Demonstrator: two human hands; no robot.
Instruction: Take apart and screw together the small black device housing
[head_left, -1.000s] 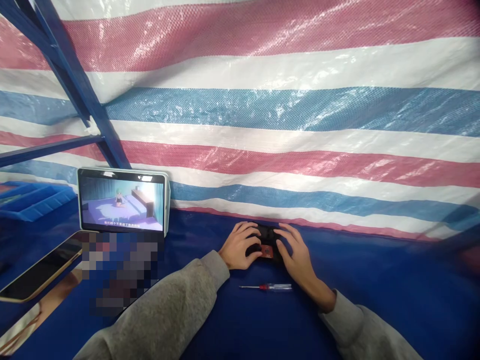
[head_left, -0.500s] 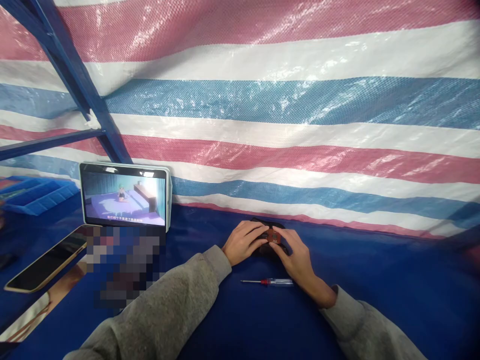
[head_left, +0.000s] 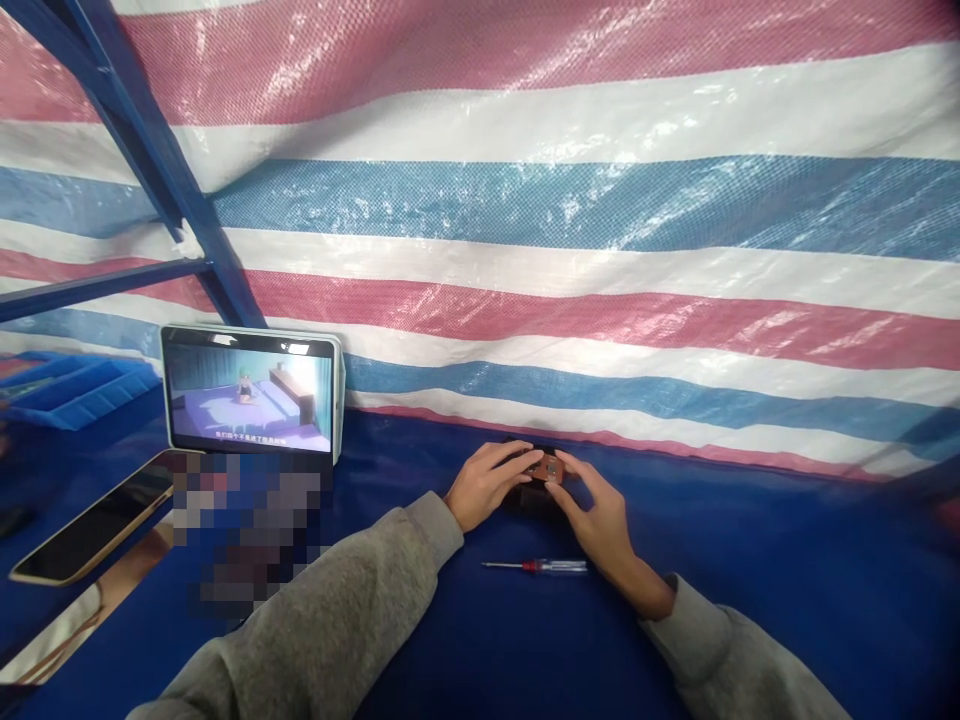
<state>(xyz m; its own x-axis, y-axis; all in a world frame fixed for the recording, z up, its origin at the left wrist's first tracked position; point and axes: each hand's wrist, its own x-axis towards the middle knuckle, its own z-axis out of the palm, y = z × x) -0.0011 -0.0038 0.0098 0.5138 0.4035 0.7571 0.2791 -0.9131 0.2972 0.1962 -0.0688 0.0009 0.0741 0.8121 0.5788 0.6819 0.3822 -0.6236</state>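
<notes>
Both hands meet over a small reddish-brown circuit board (head_left: 553, 469), which sits at a black casing (head_left: 538, 502) on the blue table. My left hand (head_left: 487, 484) is closed, its fingers laid over the board's left part. My right hand (head_left: 597, 508) pinches the board's right end between thumb and fingers. Part of the board and most of the casing are hidden under the fingers. Nearer to me lies a screwdriver (head_left: 534, 567) with a clear handle and a red collar, its tip pointing left.
On the left, a tablet (head_left: 251, 392) playing a cartoon leans upright. A phone (head_left: 105, 520) lies in front of it, beside a blurred-out patch. Blue plastic trays (head_left: 82, 392) stand farther left. A striped tarp (head_left: 570, 270) hangs behind the table, with a blue metal frame (head_left: 150, 150) at the left.
The board has shifted slightly to the right and more of it shows between the hands. My right hand has moved a little right with it; my left hand is nearly still.
</notes>
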